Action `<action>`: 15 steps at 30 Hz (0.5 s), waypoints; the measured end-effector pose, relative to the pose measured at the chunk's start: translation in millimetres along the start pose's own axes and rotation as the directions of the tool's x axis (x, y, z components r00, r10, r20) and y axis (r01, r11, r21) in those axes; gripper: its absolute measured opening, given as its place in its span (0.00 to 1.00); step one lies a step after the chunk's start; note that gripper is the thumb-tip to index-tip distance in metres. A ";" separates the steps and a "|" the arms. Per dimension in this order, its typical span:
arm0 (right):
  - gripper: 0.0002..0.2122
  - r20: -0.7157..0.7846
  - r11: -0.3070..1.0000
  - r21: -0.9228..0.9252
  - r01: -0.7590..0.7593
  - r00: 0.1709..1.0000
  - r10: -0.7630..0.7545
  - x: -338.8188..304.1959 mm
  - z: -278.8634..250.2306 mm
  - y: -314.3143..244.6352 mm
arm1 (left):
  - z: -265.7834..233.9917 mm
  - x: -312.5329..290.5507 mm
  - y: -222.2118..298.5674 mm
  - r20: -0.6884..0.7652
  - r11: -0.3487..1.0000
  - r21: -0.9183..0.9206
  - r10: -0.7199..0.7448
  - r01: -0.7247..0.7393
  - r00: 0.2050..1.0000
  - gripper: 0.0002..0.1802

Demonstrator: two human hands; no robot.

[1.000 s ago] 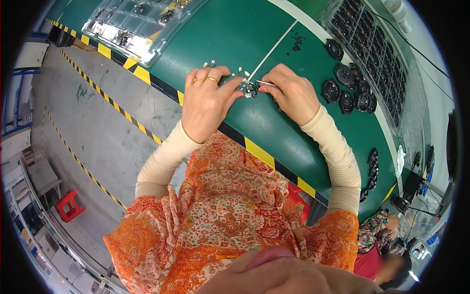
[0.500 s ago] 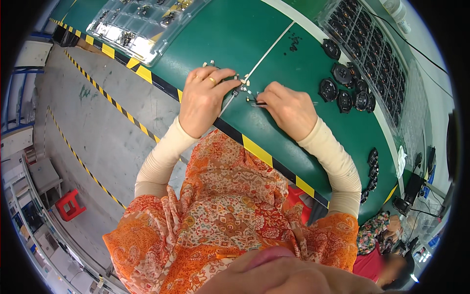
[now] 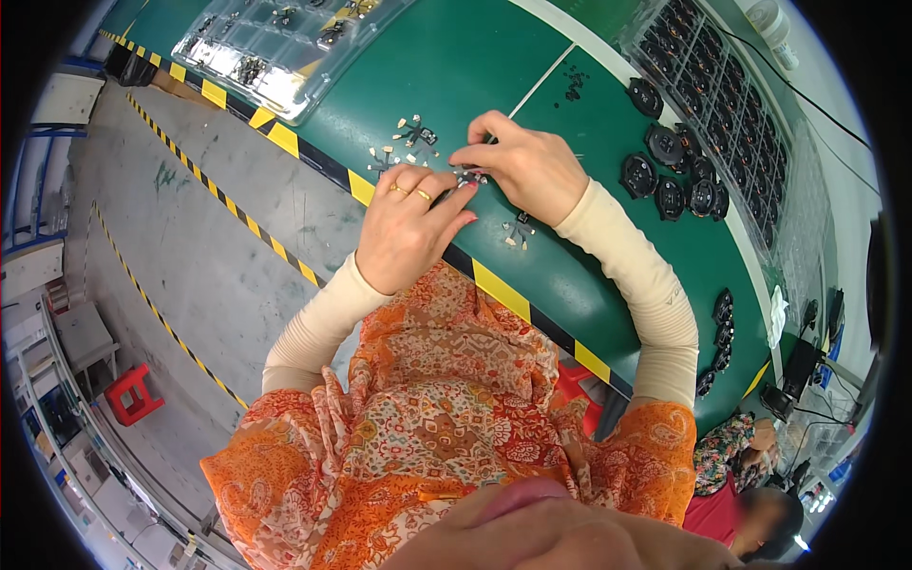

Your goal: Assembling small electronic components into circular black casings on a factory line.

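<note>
Worktop: green [image 3: 579, 285], its near edge marked with black-and-yellow hazard tape [image 3: 503, 293].
Flex piece: the small black-and-pale one [image 3: 469, 177] sits between your two hands, just above the near part of the worktop.
Left hand: your thumb and forefinger [image 3: 404, 228] appear to pinch it from the left.
Right hand: your fingers [image 3: 540, 173] bunch at its far right side; whether they grip it, you cannot tell from here.
Loose flex pieces: two lie beyond your left hand [image 3: 415, 135], another nearer, below your right [image 3: 519, 231].
Handling: probably very light, bendy in the legs and easily creased.
Hold: best taken lightly by the dark central body, sparing the pale tabs.
</note>
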State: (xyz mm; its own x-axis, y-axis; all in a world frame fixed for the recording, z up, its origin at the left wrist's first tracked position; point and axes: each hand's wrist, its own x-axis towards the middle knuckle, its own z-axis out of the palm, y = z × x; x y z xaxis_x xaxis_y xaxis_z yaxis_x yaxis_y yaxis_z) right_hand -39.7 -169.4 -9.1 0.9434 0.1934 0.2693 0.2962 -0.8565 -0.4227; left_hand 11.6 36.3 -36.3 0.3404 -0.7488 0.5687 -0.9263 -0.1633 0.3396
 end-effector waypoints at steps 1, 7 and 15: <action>0.09 0.038 1.000 -0.001 -0.015 0.999 0.015 -0.4 1.8 1.1 | 0.4 1.1 0.7 0.016 1.000 0.007 -0.018 0.018 1.000 0.15; 0.07 0.029 0.974 -0.005 -0.228 0.973 0.228 -17.5 -4.7 -0.4 | 1.4 0.7 -0.2 0.006 1.000 0.013 -0.028 0.028 1.000 0.13; 0.09 0.087 0.878 0.343 -0.335 0.942 0.325 -13.5 -24.5 1.1 | -8.2 5.1 -7.1 0.044 0.997 0.054 0.058 -0.060 0.997 0.13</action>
State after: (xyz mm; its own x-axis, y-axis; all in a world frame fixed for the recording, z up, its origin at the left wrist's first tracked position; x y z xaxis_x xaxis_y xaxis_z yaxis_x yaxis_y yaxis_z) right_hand -55.8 -184.7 7.9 0.9977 -0.0544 0.0406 -0.0047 -0.6526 -0.7577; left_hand 21.2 38.8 -29.7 0.2787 -0.7845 0.5539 -0.9525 -0.1520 0.2639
